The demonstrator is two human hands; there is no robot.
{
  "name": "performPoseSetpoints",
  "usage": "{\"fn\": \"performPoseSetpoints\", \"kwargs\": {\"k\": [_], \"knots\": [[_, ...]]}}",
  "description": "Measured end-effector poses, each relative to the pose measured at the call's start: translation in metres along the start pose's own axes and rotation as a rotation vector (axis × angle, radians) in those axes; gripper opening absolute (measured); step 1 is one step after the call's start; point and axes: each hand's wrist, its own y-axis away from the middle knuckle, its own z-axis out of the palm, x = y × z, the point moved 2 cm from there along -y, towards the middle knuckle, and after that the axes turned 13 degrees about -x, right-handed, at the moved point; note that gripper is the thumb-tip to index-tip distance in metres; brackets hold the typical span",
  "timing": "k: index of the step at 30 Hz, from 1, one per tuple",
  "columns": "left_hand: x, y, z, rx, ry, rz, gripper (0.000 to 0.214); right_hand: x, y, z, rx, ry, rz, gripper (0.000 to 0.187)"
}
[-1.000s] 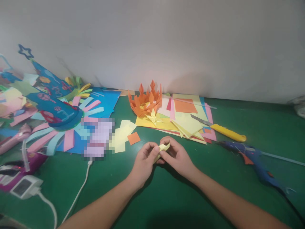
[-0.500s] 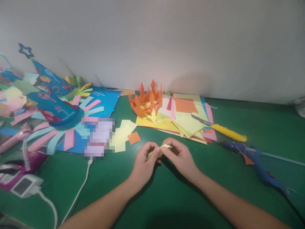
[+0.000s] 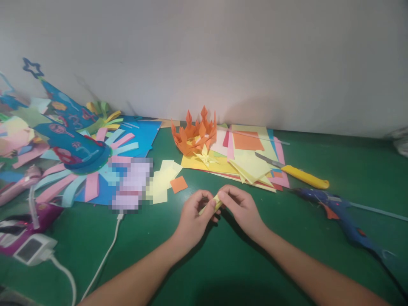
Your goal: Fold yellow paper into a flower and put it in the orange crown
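Observation:
A small folded piece of yellow paper (image 3: 218, 205) is pinched between my two hands, over the green table (image 3: 242, 272). My left hand (image 3: 195, 214) is closed on its left end, thumb on top. The fingers of my right hand (image 3: 241, 209) close on the upper right end, and they hide part of the folds. Just beyond my hands lie an orange paper square (image 3: 179, 184) and pale yellow paper squares (image 3: 160, 187). A yellow paper flower (image 3: 205, 157) rests on yellow sheets, in front of an orange folded-paper crown (image 3: 195, 138).
Stacked coloured paper (image 3: 251, 168) lies at the back, with a yellow-handled cutter (image 3: 304, 176) on its right edge. A blue glue gun (image 3: 342, 214) is at right. Decorated blue paper cones (image 3: 76, 142), a pixelated object (image 3: 132, 185) and a white cable (image 3: 106, 253) occupy the left.
The right fingers have shifted on the yellow paper. Its flat upper flap no longer sticks out, and the piece now looks narrower and slanted between the thumbs.

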Motion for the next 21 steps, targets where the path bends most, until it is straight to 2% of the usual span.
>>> {"fn": "performPoseSetpoints", "kwargs": {"k": [7,13,21], "knots": [[-0.0027,-0.0031,-0.0039,0.045,0.052,-0.061,0.026,0.0018,-0.0011,-0.0031,0.115,0.126,0.041,0.023],[-0.0025,-0.0038,-0.0060,0.025,0.018,-0.089,0.024,0.0031,-0.0009,-0.0041,0.087,0.065,0.080,0.025],[-0.0016,-0.0022,-0.0061,0.016,0.009,-0.039,0.021,0.0027,-0.0019,-0.0022,0.029,-0.019,0.077,0.028]]}}
